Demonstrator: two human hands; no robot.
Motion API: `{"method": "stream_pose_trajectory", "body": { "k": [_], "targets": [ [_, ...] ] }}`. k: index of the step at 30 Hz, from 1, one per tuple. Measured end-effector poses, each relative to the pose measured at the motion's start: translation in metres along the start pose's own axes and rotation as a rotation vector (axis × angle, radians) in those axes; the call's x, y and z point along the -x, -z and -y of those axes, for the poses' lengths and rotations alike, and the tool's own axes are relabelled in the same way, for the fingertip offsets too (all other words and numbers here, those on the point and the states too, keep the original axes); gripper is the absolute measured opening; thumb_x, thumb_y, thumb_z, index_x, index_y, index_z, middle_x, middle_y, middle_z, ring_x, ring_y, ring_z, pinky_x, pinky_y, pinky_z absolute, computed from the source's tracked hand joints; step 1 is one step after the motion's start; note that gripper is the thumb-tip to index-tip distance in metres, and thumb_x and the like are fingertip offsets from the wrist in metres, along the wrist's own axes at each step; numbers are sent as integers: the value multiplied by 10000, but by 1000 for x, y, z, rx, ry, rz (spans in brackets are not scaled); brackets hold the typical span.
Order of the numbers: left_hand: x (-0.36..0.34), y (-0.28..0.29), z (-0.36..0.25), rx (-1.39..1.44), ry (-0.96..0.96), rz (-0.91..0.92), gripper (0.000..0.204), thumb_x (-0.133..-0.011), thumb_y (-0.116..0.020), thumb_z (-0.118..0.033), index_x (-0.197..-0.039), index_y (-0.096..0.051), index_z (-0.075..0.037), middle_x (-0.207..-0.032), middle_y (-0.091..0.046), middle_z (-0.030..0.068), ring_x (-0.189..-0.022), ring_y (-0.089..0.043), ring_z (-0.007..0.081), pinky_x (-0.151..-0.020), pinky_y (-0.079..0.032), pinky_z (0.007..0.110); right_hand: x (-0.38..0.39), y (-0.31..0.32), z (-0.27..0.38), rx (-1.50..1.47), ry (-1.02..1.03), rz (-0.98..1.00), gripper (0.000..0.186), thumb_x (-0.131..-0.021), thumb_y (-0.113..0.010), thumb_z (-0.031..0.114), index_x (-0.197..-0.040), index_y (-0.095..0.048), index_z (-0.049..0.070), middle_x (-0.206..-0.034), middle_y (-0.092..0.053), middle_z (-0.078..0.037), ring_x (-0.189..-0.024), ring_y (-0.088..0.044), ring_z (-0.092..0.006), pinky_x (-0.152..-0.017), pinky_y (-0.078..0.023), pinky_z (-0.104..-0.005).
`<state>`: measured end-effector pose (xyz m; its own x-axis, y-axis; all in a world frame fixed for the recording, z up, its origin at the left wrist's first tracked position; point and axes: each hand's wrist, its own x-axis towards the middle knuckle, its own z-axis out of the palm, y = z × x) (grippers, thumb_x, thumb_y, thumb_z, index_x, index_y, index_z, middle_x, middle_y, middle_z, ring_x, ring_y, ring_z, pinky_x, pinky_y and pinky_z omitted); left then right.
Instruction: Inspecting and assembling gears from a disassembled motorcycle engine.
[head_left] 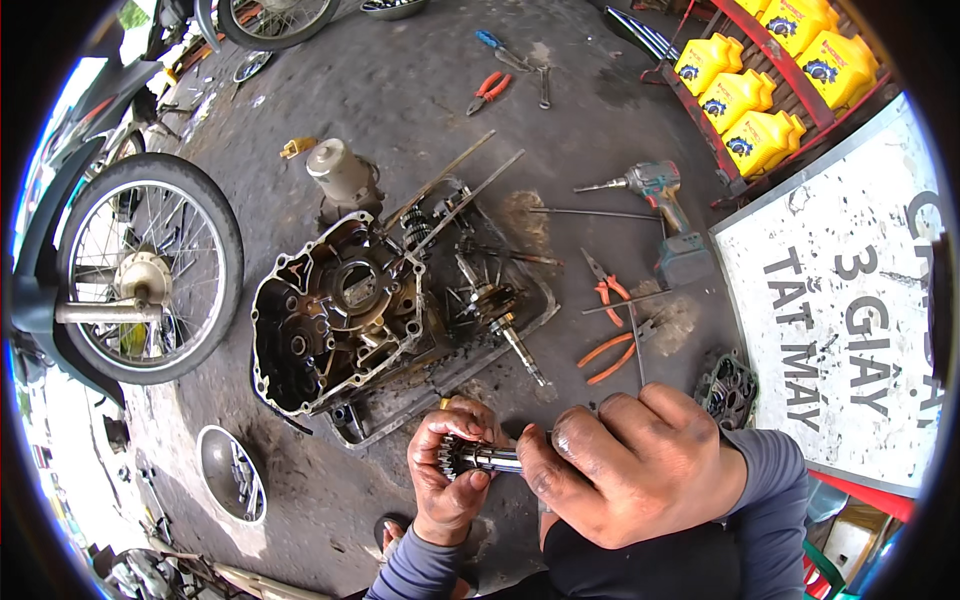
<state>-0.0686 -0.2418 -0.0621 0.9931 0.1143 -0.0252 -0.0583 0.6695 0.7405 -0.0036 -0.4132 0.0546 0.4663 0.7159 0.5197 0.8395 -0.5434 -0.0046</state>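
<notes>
Close in front of me, a dark, oily gear shaft (497, 459) lies roughly level between my two hands. The toothed end is gripped by the fingers and thumb of my left hand (440, 508). My right hand (645, 475) is closed around the other end, and its fingers hide that part. Just beyond them an opened engine crankcase (292, 300) rests in a shallow metal tray (405, 402). A second shaft with gears (515, 345) leans at the tray's right side, beside more oily parts. Dark smears cover the fingers of both hands.
On the right are a cordless impact driver (657, 190), orange-handled pliers (608, 358), a gasketed cover (727, 392) and a white sign board (800, 210). A rack holds yellow bottles (765, 140). A motorcycle wheel (228, 260) and a metal bowl (212, 470) stand left.
</notes>
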Motion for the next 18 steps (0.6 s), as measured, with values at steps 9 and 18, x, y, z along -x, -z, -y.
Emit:
{"method": "stream_pose_trajectory", "body": {
  "k": [9,18],
  "targets": [
    [-10,6,-19,89,2,-57,367,-760,-747,-241,-918,-468,-62,-872,-432,80,-687,-440,144,-493,-370,236,3,25,-13,-80,-132,151,271,-693,-710,251,-917,-662,106,-833,-529,-21,-584,-521,-130,-478,-359,-271],
    [-6,9,-17,645,267,0,250,-728,-579,-166,-919,-468,-49,-889,-447,100,-675,-434,177,-543,-376,295,40,15,-30,-153,-467,175,423,-537,-881,240,-867,-672,77,-754,-534,-26,-597,-588,-173,-489,-477,-317]
  ]
}}
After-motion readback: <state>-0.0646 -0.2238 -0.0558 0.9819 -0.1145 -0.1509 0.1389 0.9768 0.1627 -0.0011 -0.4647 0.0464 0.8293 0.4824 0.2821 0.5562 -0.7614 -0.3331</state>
